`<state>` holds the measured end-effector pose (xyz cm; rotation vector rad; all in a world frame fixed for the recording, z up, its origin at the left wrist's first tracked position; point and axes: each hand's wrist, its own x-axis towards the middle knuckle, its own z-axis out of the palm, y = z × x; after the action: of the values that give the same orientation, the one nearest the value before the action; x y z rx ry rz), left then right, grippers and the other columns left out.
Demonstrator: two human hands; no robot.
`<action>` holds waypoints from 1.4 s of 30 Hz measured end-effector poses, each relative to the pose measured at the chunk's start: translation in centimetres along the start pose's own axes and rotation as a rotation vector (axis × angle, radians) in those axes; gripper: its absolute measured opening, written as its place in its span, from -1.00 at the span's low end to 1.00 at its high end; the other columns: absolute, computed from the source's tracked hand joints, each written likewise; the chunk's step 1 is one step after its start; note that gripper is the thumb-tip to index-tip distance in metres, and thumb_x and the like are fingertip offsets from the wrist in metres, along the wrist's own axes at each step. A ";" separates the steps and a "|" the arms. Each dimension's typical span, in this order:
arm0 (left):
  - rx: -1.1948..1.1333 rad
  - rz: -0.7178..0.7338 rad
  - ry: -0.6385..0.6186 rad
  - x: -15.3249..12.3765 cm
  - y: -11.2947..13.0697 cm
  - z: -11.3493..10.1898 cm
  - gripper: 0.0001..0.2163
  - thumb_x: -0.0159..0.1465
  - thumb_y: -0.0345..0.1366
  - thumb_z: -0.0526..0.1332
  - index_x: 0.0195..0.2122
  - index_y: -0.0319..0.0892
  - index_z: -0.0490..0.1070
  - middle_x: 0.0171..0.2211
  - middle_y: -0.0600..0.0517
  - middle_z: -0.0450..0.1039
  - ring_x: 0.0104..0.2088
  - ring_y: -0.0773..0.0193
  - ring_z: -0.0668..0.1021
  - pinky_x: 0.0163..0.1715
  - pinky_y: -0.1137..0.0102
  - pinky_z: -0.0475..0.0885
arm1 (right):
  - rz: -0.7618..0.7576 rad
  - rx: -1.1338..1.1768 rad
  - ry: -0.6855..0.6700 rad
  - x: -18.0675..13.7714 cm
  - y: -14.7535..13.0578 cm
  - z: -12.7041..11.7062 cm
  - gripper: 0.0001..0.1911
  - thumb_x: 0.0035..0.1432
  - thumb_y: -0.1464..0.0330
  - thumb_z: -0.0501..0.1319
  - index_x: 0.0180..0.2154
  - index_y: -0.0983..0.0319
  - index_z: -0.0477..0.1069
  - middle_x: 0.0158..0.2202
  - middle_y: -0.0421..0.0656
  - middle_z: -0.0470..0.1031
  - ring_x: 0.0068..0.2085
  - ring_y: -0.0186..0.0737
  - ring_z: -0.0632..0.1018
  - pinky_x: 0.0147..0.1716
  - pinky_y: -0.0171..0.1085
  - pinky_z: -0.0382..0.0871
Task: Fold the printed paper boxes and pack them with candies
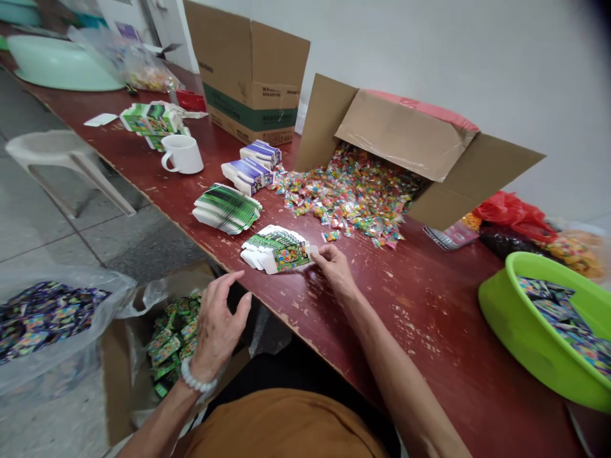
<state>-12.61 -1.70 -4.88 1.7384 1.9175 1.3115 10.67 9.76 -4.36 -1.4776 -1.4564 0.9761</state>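
My right hand [333, 265] rests on the dark red table [429, 318], its fingertips pinching the edge of the top flat green carton in a fanned stack [274, 249]. My left hand [217, 327], with a white bead bracelet at the wrist, hovers open below the table's front edge, above a cardboard box of filled green packs [172, 343]. It holds nothing. A second fanned stack of green cartons [226, 208] lies further left. Small colourful wrapped sweets [351, 194] spill from a tipped cardboard box [410, 137].
A green basin [529, 337] with dark packs sits at right. Purple cartons [252, 166], a white mug [184, 154], an upright cardboard box [251, 73] and a pale basin [57, 63] stand further along. A clear bag of dark packs [42, 318] and a white stool [62, 152] are at left.
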 end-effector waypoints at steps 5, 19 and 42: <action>-0.544 -0.312 -0.335 1.6 3.5 -1.4 -0.57 0.26 -0.03 0.19 0.06 -0.17 0.40 -0.03 -0.12 0.52 -0.03 0.05 0.52 0.00 0.19 0.38 | -0.002 0.261 -0.288 -2.4 -2.6 -2.5 -0.59 -0.07 0.04 0.36 -0.38 0.20 0.35 -0.46 -0.26 0.44 -0.45 -0.33 0.41 -0.41 -0.33 0.27; -1.308 -0.534 -1.239 -1.8 7.0 1.0 -0.48 0.03 0.01 0.43 -0.11 -0.29 0.49 -0.38 -0.08 0.57 -0.32 0.01 0.65 -0.18 0.19 0.46 | -0.068 0.555 -0.565 -7.0 -5.4 -3.1 -0.73 0.09 0.16 0.38 -0.29 0.20 0.45 -0.35 -0.23 0.49 -0.34 -0.35 0.48 -0.26 -0.32 0.38; -0.868 -0.402 -0.473 -2.1 9.1 1.6 -0.49 0.11 -0.17 0.40 0.03 -0.11 0.25 -0.25 0.04 0.57 -0.30 0.24 0.60 -0.26 0.34 0.52 | -0.028 0.417 -0.229 -10.4 -4.2 -2.7 -0.68 0.09 0.23 0.32 -0.11 0.19 0.44 -0.41 -0.24 0.48 -0.40 -0.30 0.48 -0.35 -0.31 0.37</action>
<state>-4.82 -3.87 0.11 1.0231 1.0884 1.1687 11.41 -0.77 0.32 -1.0667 -1.3217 1.3720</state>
